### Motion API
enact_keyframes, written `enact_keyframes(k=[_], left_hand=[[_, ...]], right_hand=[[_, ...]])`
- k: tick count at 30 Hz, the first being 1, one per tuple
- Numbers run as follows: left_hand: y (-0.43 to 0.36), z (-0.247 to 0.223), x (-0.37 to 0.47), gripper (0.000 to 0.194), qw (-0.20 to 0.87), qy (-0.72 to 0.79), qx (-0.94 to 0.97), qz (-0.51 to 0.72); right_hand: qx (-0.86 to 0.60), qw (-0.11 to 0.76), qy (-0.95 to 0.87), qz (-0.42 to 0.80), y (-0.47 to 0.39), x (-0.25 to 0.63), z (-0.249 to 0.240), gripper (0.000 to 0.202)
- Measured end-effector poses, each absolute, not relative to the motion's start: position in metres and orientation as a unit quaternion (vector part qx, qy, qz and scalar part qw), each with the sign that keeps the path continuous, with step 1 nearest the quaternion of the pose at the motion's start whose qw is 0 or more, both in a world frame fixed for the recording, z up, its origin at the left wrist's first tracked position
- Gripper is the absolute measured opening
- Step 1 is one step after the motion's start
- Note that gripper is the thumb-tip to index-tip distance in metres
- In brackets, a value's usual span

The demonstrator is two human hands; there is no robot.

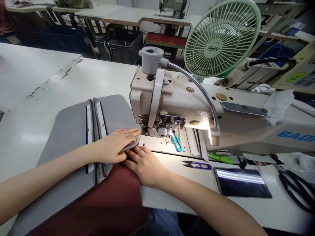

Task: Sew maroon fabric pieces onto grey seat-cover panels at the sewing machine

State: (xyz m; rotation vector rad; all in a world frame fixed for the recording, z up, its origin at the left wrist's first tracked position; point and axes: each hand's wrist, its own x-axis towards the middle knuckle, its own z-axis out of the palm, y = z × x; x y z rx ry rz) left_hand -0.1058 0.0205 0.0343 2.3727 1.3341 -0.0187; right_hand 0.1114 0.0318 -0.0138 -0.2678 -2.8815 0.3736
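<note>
A grey padded panel (71,121) lies on the sewing table, with its corner at the needle area of a sewing machine (177,91). Two white strips with black edges flank a raised seam across it, and a dark red layer (118,196) hangs below. My left hand (114,144) presses on the panel's corner, fingers on top and thumb at the edge. Close beside it, my right hand (147,165) grips the near edge, its fingertips partly hidden under the panel. Blue thread snips (177,144) lie on the machine bed, right of the presser foot.
Purple thread snips (198,165), a dark phone-like tablet (243,183) and black-handled scissors (295,186) lie right of my hands. A lit gooseneck lamp (215,136) bends over the machine. Behind stands a green fan (221,39); a grey crate (120,44) sits beyond the table.
</note>
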Motion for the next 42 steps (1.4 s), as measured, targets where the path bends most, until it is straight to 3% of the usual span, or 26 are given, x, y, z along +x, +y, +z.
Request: enact_keyframes(k=[29, 42], left_hand=[[0.039, 0.041, -0.080, 0.035, 0.213, 0.480, 0.851, -0.004], [0.031, 0.041, -0.081, 0.044, 0.228, 0.478, 0.848, 0.002]], right_hand=[[-0.134, 0.072, -0.981, 0.125, 0.035, 0.127, -0.003, 0.055], [-0.131, 0.070, -0.984, 0.101, 0.025, 0.126, 0.000, 0.046]])
